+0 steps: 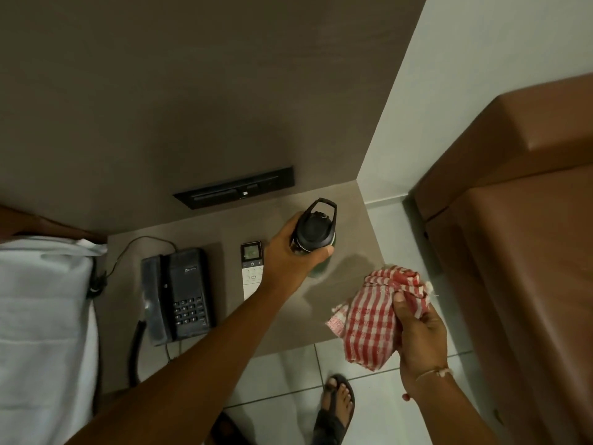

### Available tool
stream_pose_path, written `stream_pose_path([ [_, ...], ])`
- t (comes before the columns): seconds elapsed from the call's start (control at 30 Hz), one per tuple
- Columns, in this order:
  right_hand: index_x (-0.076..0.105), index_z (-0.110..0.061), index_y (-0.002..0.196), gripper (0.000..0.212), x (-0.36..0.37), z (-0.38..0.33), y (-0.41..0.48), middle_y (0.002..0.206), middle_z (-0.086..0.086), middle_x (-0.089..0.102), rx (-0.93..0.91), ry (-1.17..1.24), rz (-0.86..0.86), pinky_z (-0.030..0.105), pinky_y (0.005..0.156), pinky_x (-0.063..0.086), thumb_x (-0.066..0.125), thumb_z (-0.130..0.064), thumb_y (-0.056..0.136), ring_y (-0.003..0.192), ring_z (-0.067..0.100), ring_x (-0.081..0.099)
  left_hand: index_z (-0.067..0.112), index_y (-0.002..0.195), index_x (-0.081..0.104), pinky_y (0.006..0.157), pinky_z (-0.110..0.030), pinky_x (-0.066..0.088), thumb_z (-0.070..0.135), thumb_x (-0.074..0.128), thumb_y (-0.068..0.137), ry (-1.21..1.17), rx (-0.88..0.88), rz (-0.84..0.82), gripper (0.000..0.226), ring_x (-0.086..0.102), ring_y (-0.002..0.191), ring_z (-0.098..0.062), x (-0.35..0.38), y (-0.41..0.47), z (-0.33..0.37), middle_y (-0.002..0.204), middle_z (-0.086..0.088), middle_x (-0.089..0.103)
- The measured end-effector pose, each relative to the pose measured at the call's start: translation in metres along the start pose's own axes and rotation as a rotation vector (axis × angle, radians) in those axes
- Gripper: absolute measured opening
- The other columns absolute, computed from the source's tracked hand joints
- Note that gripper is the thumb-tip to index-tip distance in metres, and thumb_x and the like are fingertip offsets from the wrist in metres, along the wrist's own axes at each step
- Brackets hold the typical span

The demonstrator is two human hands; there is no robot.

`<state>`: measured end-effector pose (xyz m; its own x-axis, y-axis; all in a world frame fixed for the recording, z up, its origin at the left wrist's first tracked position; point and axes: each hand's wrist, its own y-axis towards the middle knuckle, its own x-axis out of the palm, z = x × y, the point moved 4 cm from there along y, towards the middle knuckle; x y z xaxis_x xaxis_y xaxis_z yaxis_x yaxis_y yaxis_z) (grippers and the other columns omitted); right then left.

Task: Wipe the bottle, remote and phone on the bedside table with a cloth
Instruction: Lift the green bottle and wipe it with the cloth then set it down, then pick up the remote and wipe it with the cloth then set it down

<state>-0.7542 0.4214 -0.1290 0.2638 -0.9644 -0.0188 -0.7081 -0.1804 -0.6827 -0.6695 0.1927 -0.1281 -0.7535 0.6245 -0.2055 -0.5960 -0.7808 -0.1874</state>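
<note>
A dark bottle (315, 229) with a black looped cap stands at the back right of the brown bedside table (349, 220). My left hand (290, 252) is wrapped around it just below the cap. To its left lies a white remote (252, 271), partly hidden by my left forearm. A black corded phone (179, 293) rests further left. My right hand (420, 329) grips a bunched red-and-white checked cloth (375, 313) over the table's front right corner, apart from the bottle.
A bed with white sheets (41, 316) borders the table on the left. A brown padded seat (519, 239) stands on the right. A black wall panel (234, 187) sits behind the table. My sandalled foot (337, 409) is on the tiled floor below.
</note>
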Motion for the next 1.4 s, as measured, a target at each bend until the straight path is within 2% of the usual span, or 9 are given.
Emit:
stream_pose_path([
  [0.2, 0.063, -0.027, 0.108, 0.031, 0.001, 0.004, -0.001, 0.107, -0.004, 0.070, 0.010, 0.010, -0.015, 0.035, 0.071, 0.054, 0.065, -0.036, 0.079, 0.097, 0.023, 0.066, 0.035, 0.127, 0.059, 0.099, -0.033, 0.055, 0.035, 0.087, 0.066, 0.060, 0.033, -0.045, 0.067, 0.064, 0.116, -0.007, 0.006, -0.002, -0.007, 0.119, 0.019, 0.069],
  [0.37, 0.063, -0.027, 0.110, 0.033, 0.001, 0.010, -0.001, 0.106, -0.007, 0.069, 0.006, -0.013, -0.004, 0.033, 0.068, 0.053, 0.064, -0.038, 0.079, 0.096, 0.022, 0.066, 0.063, 0.132, 0.039, 0.090, -0.003, 0.043, 0.056, 0.083, 0.063, 0.191, -0.037, -0.112, 0.082, 0.050, 0.120, 0.017, -0.004, -0.014, -0.024, 0.125, 0.044, 0.054],
  [0.47, 0.063, -0.029, 0.107, 0.035, -0.001, 0.014, 0.000, 0.105, -0.008, 0.069, 0.011, -0.036, 0.001, 0.043, 0.078, 0.052, 0.065, -0.042, 0.074, 0.096, 0.023, 0.065, 0.071, 0.138, 0.017, 0.107, -0.018, 0.033, 0.074, 0.077, 0.057, 0.305, -0.101, -0.152, 0.101, 0.032, 0.137, 0.011, -0.018, -0.023, -0.046, 0.147, 0.041, 0.032],
  [0.6, 0.064, -0.030, 0.107, 0.037, -0.003, 0.019, -0.001, 0.112, -0.003, 0.068, 0.016, -0.060, -0.015, 0.055, 0.090, 0.049, 0.065, -0.041, 0.072, 0.101, 0.028, 0.064, 0.048, 0.151, 0.026, 0.112, -0.050, 0.042, 0.066, 0.073, 0.068, 0.258, -0.235, -0.029, 0.096, 0.042, 0.141, -0.017, -0.044, -0.036, -0.089, 0.159, 0.008, 0.036],
  [0.73, 0.062, -0.020, 0.120, 0.050, -0.004, 0.030, 0.001, 0.118, 0.004, 0.067, 0.022, -0.057, -0.028, 0.058, 0.092, 0.047, 0.066, -0.037, 0.073, 0.105, 0.032, 0.063, 0.017, 0.149, 0.036, 0.104, -0.056, 0.044, 0.049, 0.072, 0.081, 0.661, -0.473, 0.277, 0.084, 0.042, 0.135, -0.035, -0.067, -0.034, -0.131, 0.152, -0.011, 0.042],
  [0.9, 0.067, -0.022, 0.112, 0.040, -0.002, 0.047, -0.001, 0.114, 0.004, 0.069, 0.022, -0.067, -0.004, 0.057, 0.093, 0.047, 0.068, -0.033, 0.074, 0.104, 0.032, 0.063, 0.013, 0.138, 0.044, 0.094, -0.053, 0.048, 0.043, 0.078, 0.073, 0.761, -0.637, 0.312, 0.080, 0.045, 0.123, -0.038, -0.066, -0.019, -0.155, 0.134, -0.017, 0.049],
  [1.07, 0.069, -0.018, 0.111, 0.028, 0.008, 0.052, -0.012, 0.110, 0.004, 0.071, 0.006, -0.030, 0.015, 0.050, 0.092, 0.048, 0.067, -0.020, 0.083, 0.103, 0.029, 0.065, 0.013, 0.124, 0.056, 0.089, -0.040, 0.052, 0.031, 0.079, 0.070, 0.485, -0.729, 0.310, 0.061, 0.060, 0.107, -0.034, -0.078, -0.009, -0.161, 0.122, -0.013, 0.057],
  [1.27, 0.071, -0.027, 0.101, 0.024, 0.034, 0.006, -0.062, 0.107, -0.002, 0.072, -0.022, -0.078, -0.006, 0.050, 0.089, 0.050, 0.069, -0.030, 0.077, 0.100, 0.026, 0.066, 0.006, 0.097, 0.072, 0.066, -0.034, 0.059, -0.003, 0.080, 0.070, -0.233, -0.719, 0.135, 0.029, 0.073, 0.075, -0.030, -0.115, -0.044, -0.086, 0.102, -0.025, 0.075],
  [1.4, 0.068, -0.022, 0.111, 0.032, 0.055, -0.052, -0.122, 0.111, 0.003, 0.071, -0.094, -0.125, -0.054, 0.054, 0.092, 0.048, 0.068, -0.030, 0.080, 0.103, 0.030, 0.065, 0.014, 0.106, 0.076, 0.074, -0.043, 0.062, 0.035, 0.067, 0.091, -0.671, -0.729, -0.051, 0.027, 0.075, 0.087, -0.033, -0.148, -0.082, 0.000, 0.106, -0.019, 0.075],
])
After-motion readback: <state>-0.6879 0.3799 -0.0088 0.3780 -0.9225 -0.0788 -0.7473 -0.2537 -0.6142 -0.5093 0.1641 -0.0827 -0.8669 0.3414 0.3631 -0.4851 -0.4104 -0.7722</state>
